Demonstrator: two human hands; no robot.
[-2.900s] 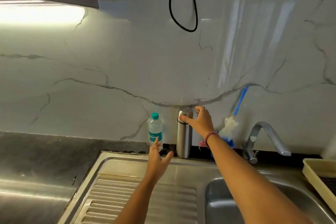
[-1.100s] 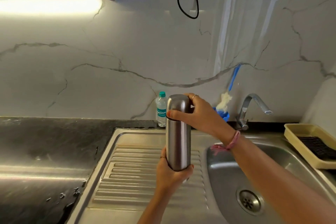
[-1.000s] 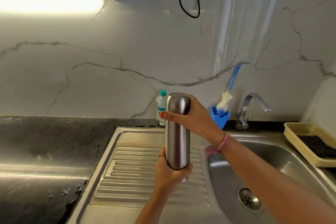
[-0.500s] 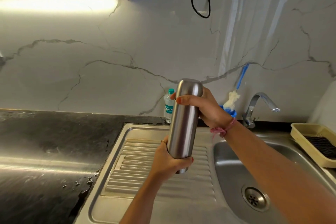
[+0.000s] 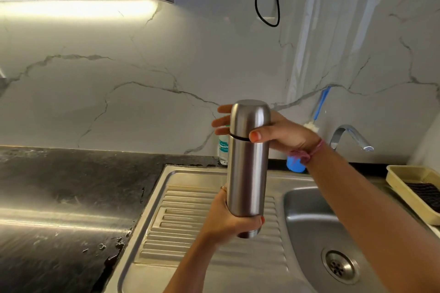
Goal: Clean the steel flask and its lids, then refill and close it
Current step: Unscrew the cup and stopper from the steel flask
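Note:
A tall steel flask is held upright in the air above the ribbed drainboard. My left hand grips its base from below. My right hand wraps around the steel outer lid at the top, thumb on the front near the dark seam, fingertips showing past the lid's left side. The lid sits on the flask with a thin dark gap at the seam.
A steel sink basin with drain lies to the right, with a tap behind it. A blue holder with a bottle brush, a plastic water bottle and a beige tray stand around. Wet black counter lies left.
Both hands carried the flask from the back wall to above the drainboard. In the last half second it went from tilted to nearly upright, and my right fingers moved further round the lid.

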